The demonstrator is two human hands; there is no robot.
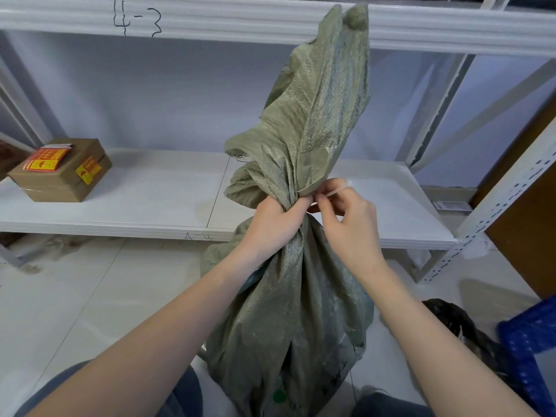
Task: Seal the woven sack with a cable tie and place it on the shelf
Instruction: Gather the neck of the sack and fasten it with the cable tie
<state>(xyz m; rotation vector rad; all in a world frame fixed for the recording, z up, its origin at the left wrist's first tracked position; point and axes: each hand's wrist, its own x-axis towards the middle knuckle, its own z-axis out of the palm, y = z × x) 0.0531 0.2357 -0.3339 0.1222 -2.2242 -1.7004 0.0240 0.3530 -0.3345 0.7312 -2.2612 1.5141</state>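
Woven sack [288, 296] upright on floor, neck bunched in clenched left hand [275, 224]. Right hand [346, 218] pinches cable tie [338, 189] just right of neck (tail angled up-right). Shelf [135, 194] directly behind.

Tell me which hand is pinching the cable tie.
The right hand: its fingertips pinch the pale cable tie beside the sack neck. The left hand only clenches the gathered neck.

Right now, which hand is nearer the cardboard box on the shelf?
Left. The left hand grips the woven sack's gathered neck, on the cardboard box's side. The right hand pinches the cable tie beyond the neck, farther away.
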